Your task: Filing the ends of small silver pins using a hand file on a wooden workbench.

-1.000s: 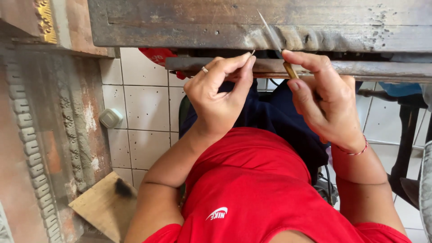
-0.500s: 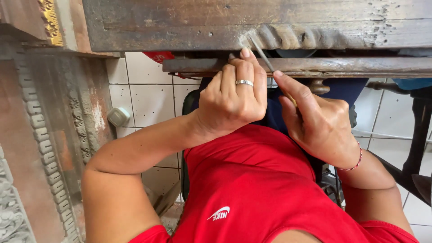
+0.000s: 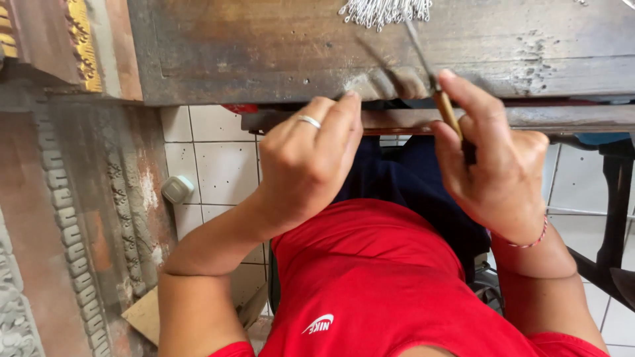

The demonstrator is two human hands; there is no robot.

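Our right hand [image 3: 499, 175] holds a thin metal tool with a wooden handle [image 3: 448, 111], fingers [image 3: 466, 99] pinching the handle, index laid along it, likely to steer the blade. The blade angles up across the worn notch [image 3: 390, 82] in the tabletop [image 3: 264, 46] edge. Our left hand [image 3: 307, 165], ring on one finger, presses bunched fingers against that edge beside the notch, seemingly as a brace; we cannot tell if they pinch anything. A heap of thin silver wires [image 3: 383, 10] lies farther back.
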